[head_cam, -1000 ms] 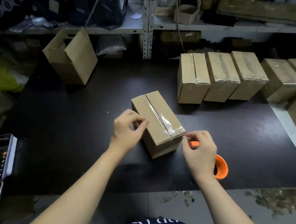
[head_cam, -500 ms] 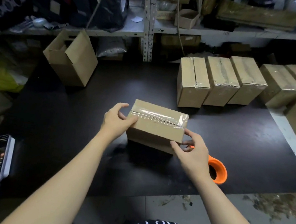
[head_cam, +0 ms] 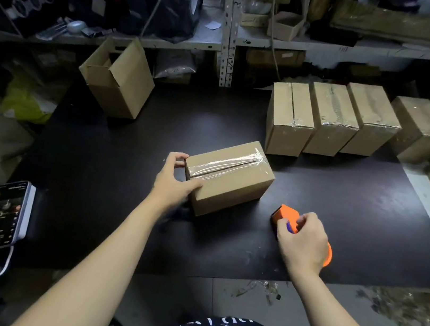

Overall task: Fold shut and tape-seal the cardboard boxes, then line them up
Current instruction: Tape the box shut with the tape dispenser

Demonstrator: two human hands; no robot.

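You're in a packing storeroom. Taped cardboard boxes (head_cam: 332,119) line your black table (head_cam: 122,177). Cluttered metal shelves (head_cam: 229,28) stand behind.

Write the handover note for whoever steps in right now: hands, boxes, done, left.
Left hand holds the near-left end of the taped box.
Right hand grips the tape dispenser, right of that box.
Done: this box's top seam is taped; a row of sealed boxes stands back right.
Left: set this box in the row; fold and tape the open box at back left.
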